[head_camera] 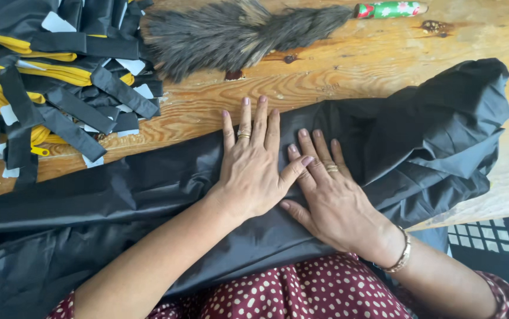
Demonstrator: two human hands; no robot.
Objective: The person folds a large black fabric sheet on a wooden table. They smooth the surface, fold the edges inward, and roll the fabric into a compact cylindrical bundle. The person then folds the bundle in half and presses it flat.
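A long piece of black fabric [420, 147] lies folded across the wooden table [349, 65] and hangs over its near edge onto my lap. My left hand [251, 162] rests flat on the fabric near the fold's far edge, fingers spread, a ring on one finger. My right hand [331, 201] lies flat just beside it, also with a ring, and a bracelet on the wrist. The left thumb overlaps the right hand's fingers. Neither hand grips anything.
A heap of black straps with yellow zippers and white tags [53, 82] fills the far left. A grey feather duster [231, 32] with a red-and-green patterned handle [390, 9] lies along the far edge. A dark crate [490, 242] stands at the lower right.
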